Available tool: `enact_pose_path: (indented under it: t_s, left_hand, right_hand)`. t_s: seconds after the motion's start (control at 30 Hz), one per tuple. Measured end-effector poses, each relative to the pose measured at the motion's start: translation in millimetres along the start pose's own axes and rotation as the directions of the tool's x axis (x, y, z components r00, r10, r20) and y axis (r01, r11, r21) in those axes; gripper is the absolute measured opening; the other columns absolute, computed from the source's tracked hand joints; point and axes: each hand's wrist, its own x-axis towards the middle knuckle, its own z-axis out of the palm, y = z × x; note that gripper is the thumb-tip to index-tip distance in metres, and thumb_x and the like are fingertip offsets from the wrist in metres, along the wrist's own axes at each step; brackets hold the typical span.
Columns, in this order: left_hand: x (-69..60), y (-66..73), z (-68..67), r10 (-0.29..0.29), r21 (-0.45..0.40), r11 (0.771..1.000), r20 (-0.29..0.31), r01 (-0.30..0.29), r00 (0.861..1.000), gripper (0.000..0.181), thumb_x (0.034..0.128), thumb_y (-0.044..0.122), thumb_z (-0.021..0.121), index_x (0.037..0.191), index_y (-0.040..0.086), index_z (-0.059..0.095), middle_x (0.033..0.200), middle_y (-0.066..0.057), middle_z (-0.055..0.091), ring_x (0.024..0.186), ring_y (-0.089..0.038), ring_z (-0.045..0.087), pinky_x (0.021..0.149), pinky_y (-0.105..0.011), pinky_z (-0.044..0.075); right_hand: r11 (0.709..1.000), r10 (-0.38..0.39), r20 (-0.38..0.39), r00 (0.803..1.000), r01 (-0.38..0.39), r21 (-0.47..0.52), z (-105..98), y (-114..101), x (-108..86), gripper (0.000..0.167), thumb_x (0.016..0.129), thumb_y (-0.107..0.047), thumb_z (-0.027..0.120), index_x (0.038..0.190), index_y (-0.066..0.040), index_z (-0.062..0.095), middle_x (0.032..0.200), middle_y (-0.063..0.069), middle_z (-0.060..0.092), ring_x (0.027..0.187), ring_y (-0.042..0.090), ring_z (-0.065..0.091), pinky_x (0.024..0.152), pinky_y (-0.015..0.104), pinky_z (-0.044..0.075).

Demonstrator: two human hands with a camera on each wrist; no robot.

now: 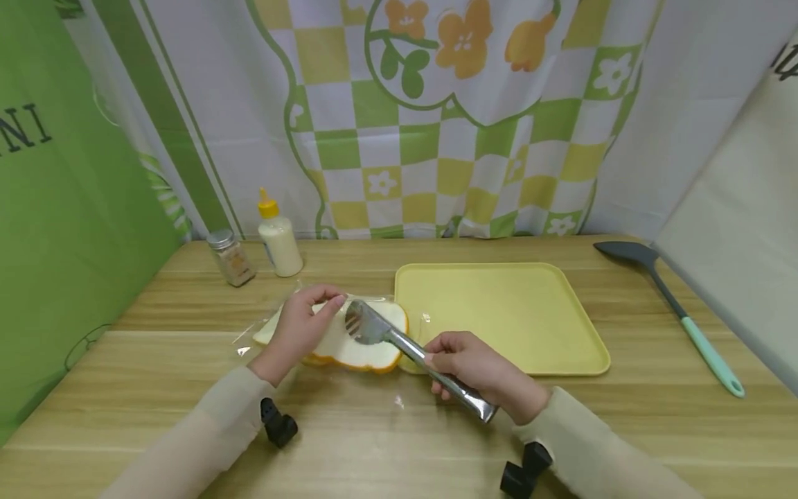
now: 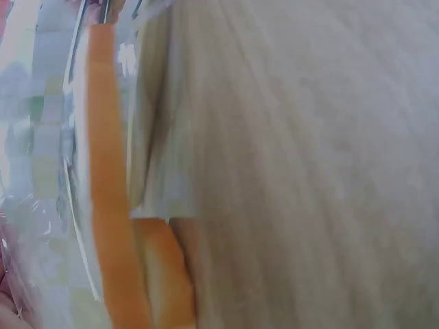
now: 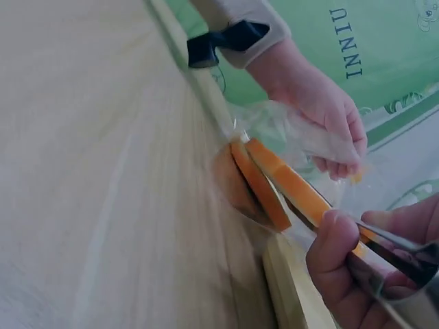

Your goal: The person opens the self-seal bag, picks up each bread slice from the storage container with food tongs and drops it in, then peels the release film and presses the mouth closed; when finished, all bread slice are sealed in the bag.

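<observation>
The left hand (image 1: 304,320) is pinching a clear bag (image 3: 278,127), which is holding at least 2 bread slices (image 1: 358,353) by the yellow tray (image 1: 499,319); the right hand (image 1: 469,364) is gripping tongs (image 1: 406,345) over 1 slice.

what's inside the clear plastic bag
At least two stacked bread slices with orange crusts show in the clear plastic bag; the tongs reach over the top one. The slices' overlapping faces are covered, so their full number cannot be told.

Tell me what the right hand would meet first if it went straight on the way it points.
Probably the bread, just ahead of the right hand holding the tongs; clear plastic may come first, since depth is unclear.
</observation>
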Motion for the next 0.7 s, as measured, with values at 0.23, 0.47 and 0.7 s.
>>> enact_pose_path:
  t_s: [0.23,0.47,0.7]
  left_hand:
    - [2.5,5.4,5.7,-0.026,-0.044,0.999,0.008,0.026,1.000,0.010,0.0884,0.010,0.062,0.090,0.002,0.068,0.094,-0.012,0.067,0.091,-0.024,0.058,0.083,-0.041,0.047]
    - [0.7,13.2,13.7,-0.021,-0.044,0.999,-0.015,0.020,1.000,0.012,0.0887,0.011,0.062,0.091,0.001,0.068,0.093,-0.011,0.064,0.091,-0.023,0.055,0.081,-0.038,0.045]
    - [-0.2,16.3,18.7,-0.056,-0.105,0.993,-0.056,0.050,0.997,0.012,0.0897,0.009,0.060,0.089,-0.001,0.067,0.092,-0.012,0.062,0.085,-0.021,0.057,0.064,-0.026,0.054]
  right_hand:
    - [0.998,-0.007,0.034,0.999,0.005,0.058,2,-1,1.4,0.028,0.094,-0.008,0.049,0.110,0.014,0.048,0.070,0.008,0.054,0.055,0.010,0.056,0.052,0.020,0.048]
    - [0.997,0.009,0.036,0.999,-0.011,0.080,14,0,10.4,0.024,0.094,-0.006,0.047,0.107,0.014,0.048,0.072,0.008,0.053,0.054,0.010,0.056,0.051,0.020,0.048]
    - [0.998,0.026,0.020,0.999,-0.027,0.050,26,-8,26.5,0.025,0.094,-0.007,0.047,0.109,0.013,0.049,0.074,0.010,0.052,0.055,0.011,0.056,0.051,0.020,0.048]
